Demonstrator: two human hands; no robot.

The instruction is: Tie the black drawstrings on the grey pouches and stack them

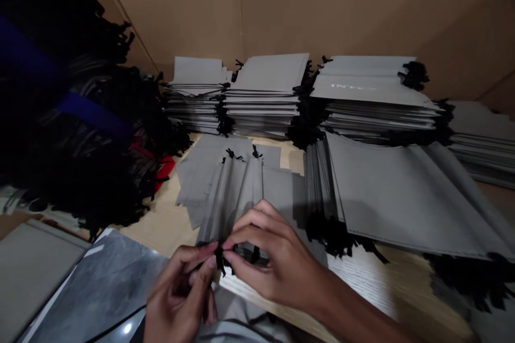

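Observation:
A grey fabric drawstring pouch [231, 198] lies gathered into pleats on the table, its neck towards me. My left hand [181, 289] and my right hand [265, 246] meet at that neck. The fingertips of both hands pinch a knot of black drawstring cord [220, 258] there. Part of the cord and the pouch's neck are hidden behind my fingers. Under the pleated pouch lies another flat grey pouch [201, 171], with small black cord knots [231, 154] near its far end.
Stacked grey pouches [265, 99] with black cords stand in rows behind my hands, and a large pile [402, 193] lies to the right. A dark heap of black-corded bags [80, 118] rises at left. Cardboard [169, 5] lines the back; a grey marbled sheet [96, 289] lies near me.

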